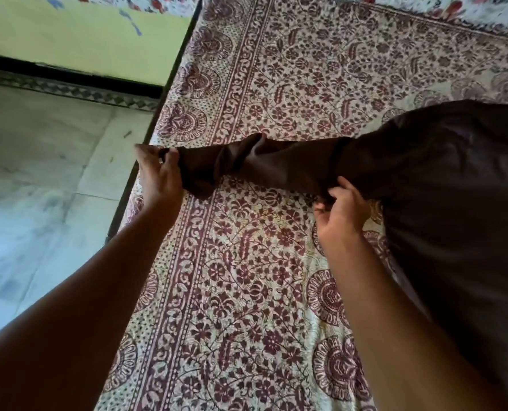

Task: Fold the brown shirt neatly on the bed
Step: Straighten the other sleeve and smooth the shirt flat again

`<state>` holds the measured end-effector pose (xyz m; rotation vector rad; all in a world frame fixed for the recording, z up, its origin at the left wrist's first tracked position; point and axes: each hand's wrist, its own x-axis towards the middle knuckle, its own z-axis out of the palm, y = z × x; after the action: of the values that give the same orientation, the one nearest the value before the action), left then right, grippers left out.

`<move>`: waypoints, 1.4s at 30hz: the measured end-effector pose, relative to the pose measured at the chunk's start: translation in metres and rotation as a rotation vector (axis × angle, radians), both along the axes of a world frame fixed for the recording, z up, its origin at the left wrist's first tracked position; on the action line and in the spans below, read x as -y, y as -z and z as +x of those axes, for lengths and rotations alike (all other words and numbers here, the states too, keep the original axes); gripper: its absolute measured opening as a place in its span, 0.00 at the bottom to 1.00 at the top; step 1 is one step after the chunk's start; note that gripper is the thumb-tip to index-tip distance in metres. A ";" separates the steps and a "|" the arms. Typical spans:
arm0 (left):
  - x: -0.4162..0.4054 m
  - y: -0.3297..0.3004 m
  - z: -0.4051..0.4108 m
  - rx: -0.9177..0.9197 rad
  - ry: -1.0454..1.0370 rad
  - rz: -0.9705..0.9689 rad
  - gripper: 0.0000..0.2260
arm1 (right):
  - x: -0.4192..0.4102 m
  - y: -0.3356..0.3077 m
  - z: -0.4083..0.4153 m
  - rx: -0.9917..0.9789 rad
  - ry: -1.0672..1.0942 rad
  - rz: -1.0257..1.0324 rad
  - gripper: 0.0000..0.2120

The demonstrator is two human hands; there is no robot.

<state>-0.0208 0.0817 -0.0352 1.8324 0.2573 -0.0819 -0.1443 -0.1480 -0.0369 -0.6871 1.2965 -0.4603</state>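
Your left hand (160,176) grips the brown shirt's (442,203) sleeve (264,164) toward nine o'clock, while your right hand (343,212) pinches its shoulder on the bed (276,277).

Across most of my view I see a printed bedsheet (276,84), cream with maroon flowers, vines and round medallions, edged by a patterned border band running from top centre down to the bottom. Along the top edge lies a second floral cloth (454,7) in red and blue. At left I see pale floor tiles (39,173) and, upper left, a yellow-green wall (83,34) with a dark skirting strip (68,74).
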 end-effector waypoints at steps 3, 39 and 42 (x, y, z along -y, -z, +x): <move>-0.006 -0.003 0.012 -0.154 -0.080 -0.309 0.06 | -0.009 0.005 0.006 -0.038 -0.124 -0.040 0.10; -0.049 0.009 -0.013 0.171 0.052 0.878 0.23 | 0.052 0.038 -0.003 -0.981 -0.766 -1.288 0.36; -0.035 0.034 -0.026 0.290 0.591 0.910 0.25 | 0.053 0.057 0.019 -1.105 -1.057 -1.157 0.51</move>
<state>-0.0468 0.1166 -0.0692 2.7367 -0.5523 -0.1181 -0.1250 -0.2010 -0.0938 -2.6854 1.2964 0.1851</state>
